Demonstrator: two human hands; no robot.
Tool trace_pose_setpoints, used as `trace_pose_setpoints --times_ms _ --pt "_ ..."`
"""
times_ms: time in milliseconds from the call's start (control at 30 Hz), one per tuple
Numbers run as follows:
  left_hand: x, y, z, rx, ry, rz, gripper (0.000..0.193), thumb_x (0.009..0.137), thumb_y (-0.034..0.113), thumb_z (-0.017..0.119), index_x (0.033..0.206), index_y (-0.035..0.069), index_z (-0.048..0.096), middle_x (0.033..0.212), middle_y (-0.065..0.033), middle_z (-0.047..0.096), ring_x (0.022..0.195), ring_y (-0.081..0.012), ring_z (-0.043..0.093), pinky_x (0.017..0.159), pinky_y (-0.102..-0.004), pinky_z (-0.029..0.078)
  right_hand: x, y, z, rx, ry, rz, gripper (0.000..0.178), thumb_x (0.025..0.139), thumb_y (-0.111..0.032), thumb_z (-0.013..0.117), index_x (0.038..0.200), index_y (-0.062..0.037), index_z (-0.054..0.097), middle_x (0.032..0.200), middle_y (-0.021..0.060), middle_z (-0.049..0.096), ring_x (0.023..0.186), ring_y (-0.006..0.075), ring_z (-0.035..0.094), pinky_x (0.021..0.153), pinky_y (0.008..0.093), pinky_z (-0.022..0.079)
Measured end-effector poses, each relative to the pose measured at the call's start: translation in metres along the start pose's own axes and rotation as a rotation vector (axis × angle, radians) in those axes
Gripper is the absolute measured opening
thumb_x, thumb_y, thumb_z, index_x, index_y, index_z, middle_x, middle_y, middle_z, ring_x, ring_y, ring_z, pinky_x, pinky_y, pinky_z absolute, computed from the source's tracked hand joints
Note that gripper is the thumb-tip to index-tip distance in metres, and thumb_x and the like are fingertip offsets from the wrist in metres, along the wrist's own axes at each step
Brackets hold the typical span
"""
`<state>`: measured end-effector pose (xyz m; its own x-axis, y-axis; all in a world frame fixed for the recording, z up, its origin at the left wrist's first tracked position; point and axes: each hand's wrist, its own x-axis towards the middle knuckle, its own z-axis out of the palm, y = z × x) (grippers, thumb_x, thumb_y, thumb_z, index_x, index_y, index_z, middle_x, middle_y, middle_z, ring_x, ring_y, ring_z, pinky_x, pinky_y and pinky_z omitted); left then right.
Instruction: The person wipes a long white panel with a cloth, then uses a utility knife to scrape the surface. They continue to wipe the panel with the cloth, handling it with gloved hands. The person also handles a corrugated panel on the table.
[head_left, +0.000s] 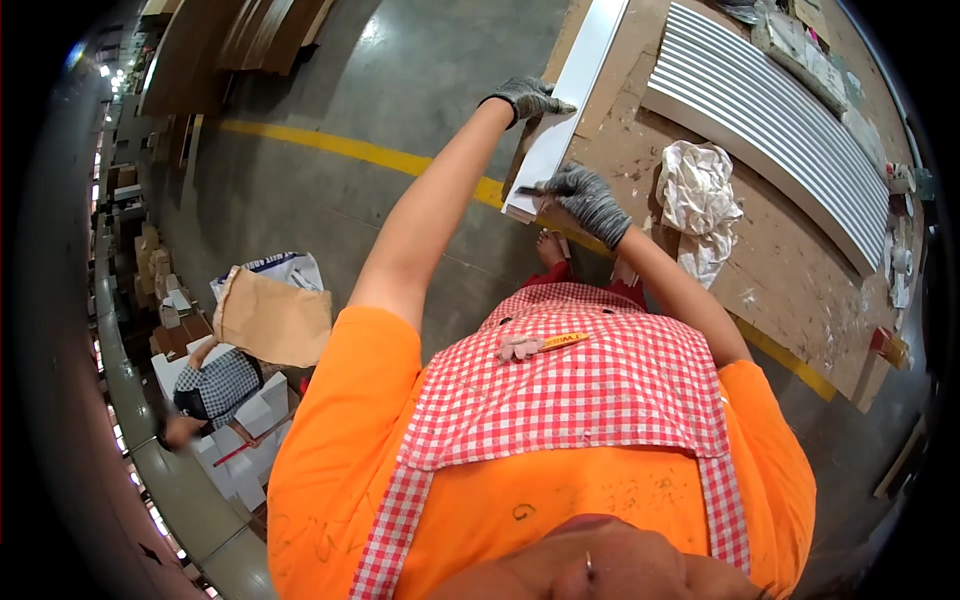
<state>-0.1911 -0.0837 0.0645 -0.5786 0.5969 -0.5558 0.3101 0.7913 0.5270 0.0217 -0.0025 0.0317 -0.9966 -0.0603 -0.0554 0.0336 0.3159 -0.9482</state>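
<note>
A long white board (pixel 572 100) lies along the left edge of the brown worktable, its near end jutting toward me. My left hand (pixel 530 100), in a grey knitted glove, grips the board's left edge, thumb on top. At the near end, my right hand (pixel 592 203), gloved alike, is closed on a small dark flat tool (pixel 529 191). The tool's tip rests at or just over the board's end; its exact kind is too small to tell. Right of that hand lies a crumpled white cloth (pixel 697 195).
Several white slats (pixel 765 110) lie side by side on the worktable (pixel 628 130), with wrapped bundles (pixel 800 60) behind. A yellow floor line (pixel 340 145) runs under it. At left, another person (pixel 222 385) is near white boards and a brown sheet (pixel 272 317). Brown panels (pixel 235 40) stand far left.
</note>
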Motion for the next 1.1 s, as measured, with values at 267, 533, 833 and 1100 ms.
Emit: trace_pose_setpoints --times_ms 267,533,833,1100 --pt "0.005 0.003 0.006 -0.005 0.012 -0.010 0.072 0.063 0.060 0.073 0.115 0.011 0.065 0.113 -0.0101 0.065 0.106 -0.0240 0.059 0.092 -0.0336 0.044 -0.006 0.012 0.012 0.140 -0.121 0.015 0.021 0.072 -0.007 0.069 0.093 -0.0079 0.071 0.087 0.0121 0.065 0.084 0.0264 0.063 0.077 0.0343 0.049" --pt "0.012 -0.019 0.013 -0.042 0.074 -0.013 0.078 0.062 0.063 0.073 0.119 0.011 0.061 0.116 -0.0113 0.063 0.108 -0.0262 0.058 0.093 -0.0369 0.045 0.001 -0.004 -0.001 0.105 -0.016 0.048 0.020 0.075 -0.006 0.069 0.094 -0.0035 0.070 0.088 0.0111 0.066 0.081 0.0228 0.064 0.076 0.0320 0.050" --pt "0.009 -0.015 0.017 -0.010 0.110 -0.023 0.084 0.065 0.061 0.071 0.127 0.007 0.055 0.121 -0.0113 0.061 0.109 -0.0230 0.058 0.096 -0.0335 0.042 -0.030 0.021 0.032 0.204 -0.198 -0.029 0.019 0.074 -0.004 0.068 0.093 -0.0062 0.071 0.086 0.0090 0.065 0.081 0.0217 0.062 0.077 0.0319 0.048" --pt "-0.020 -0.026 0.052 0.165 0.412 0.036 0.121 0.052 0.082 0.060 0.140 0.004 0.034 0.145 -0.0238 0.026 0.135 -0.0366 0.024 0.108 -0.0464 0.027 -0.033 0.009 -0.041 0.546 -0.110 0.355 0.029 0.086 -0.014 0.062 0.113 -0.0021 0.064 0.099 0.0056 0.067 0.085 0.0136 0.060 0.074 0.0273 0.051"
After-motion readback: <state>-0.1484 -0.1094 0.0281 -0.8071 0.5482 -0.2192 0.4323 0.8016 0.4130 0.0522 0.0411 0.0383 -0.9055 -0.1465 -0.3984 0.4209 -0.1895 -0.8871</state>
